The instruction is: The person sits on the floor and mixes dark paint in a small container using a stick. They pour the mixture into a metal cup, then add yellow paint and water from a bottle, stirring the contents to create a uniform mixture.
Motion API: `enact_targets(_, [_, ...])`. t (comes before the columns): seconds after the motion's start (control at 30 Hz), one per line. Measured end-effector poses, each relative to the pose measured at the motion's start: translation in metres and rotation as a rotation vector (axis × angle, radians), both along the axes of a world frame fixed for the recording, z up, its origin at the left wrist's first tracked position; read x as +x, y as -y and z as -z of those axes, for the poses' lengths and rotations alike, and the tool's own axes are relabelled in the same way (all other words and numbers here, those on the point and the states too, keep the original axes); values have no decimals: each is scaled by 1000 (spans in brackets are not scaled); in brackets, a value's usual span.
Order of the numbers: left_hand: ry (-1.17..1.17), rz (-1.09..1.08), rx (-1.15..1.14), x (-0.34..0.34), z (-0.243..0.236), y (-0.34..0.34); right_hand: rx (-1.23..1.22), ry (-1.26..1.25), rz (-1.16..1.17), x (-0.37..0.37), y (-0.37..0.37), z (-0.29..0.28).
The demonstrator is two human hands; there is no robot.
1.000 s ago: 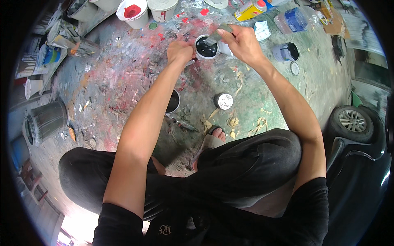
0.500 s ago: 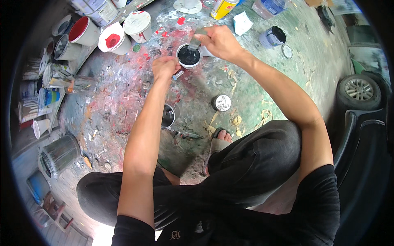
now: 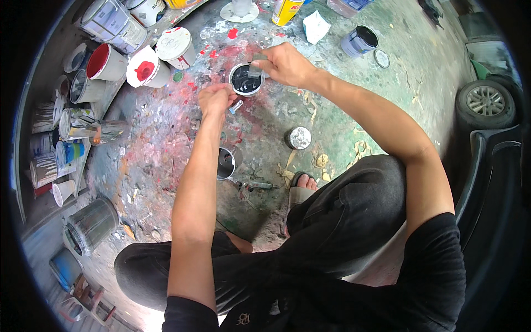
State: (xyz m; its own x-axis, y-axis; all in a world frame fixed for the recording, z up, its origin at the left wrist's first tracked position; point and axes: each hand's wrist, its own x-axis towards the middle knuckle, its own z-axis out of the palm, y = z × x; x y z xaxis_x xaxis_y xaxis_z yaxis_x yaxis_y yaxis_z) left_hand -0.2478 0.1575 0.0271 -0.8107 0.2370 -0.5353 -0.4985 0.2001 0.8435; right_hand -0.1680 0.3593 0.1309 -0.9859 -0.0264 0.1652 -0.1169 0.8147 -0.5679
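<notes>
The person in front of me has the right hand pinching a flat scraper, its blade down in a cup of black paint. The left hand is at the cup's near-left side, fingers bunched; I can't tell whether they pinch the rim. That cup is between the 2 hands, toward the far side of the spattered floor. Along the floor's left edge, pots crowd a shelf; 1 dark tin is toward its far right.
</notes>
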Motion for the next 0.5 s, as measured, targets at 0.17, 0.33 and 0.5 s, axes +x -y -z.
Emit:
enact_targets(0.17, [-6, 30, -5, 2, -6, -1, 35, -19, -43, -4, 13, -16])
enact_targets(0.33, [0, -11, -25, 0, -4, -1, 49, -107, -35, -8, 5, -9])
enact_targets(0.5, [-1, 16, -21, 2, -6, -3, 74, -25, -110, 5, 11, 4])
